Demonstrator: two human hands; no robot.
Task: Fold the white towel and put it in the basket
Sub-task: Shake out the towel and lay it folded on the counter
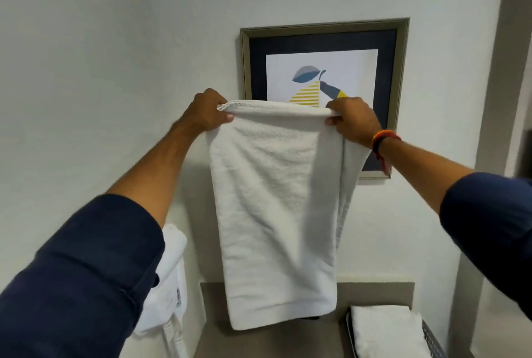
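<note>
The white towel (pixel 276 207) hangs doubled over in front of me, held up by its top fold at chest height. My left hand (pixel 208 111) pinches the top left corner and my right hand (pixel 355 121) pinches the top right corner. The towel's lower edge hangs just above a grey-brown counter (pixel 218 337). At the bottom right, the mesh basket (pixel 431 340) sits on the counter with a folded white towel (pixel 385 331) inside it; only part of the basket shows.
A framed picture (pixel 325 40) hangs on the white wall behind the towel. A white wall-mounted appliance with a cord (pixel 169 285) sits at the lower left beside the counter. A grey wall edge (pixel 495 127) rises on the right.
</note>
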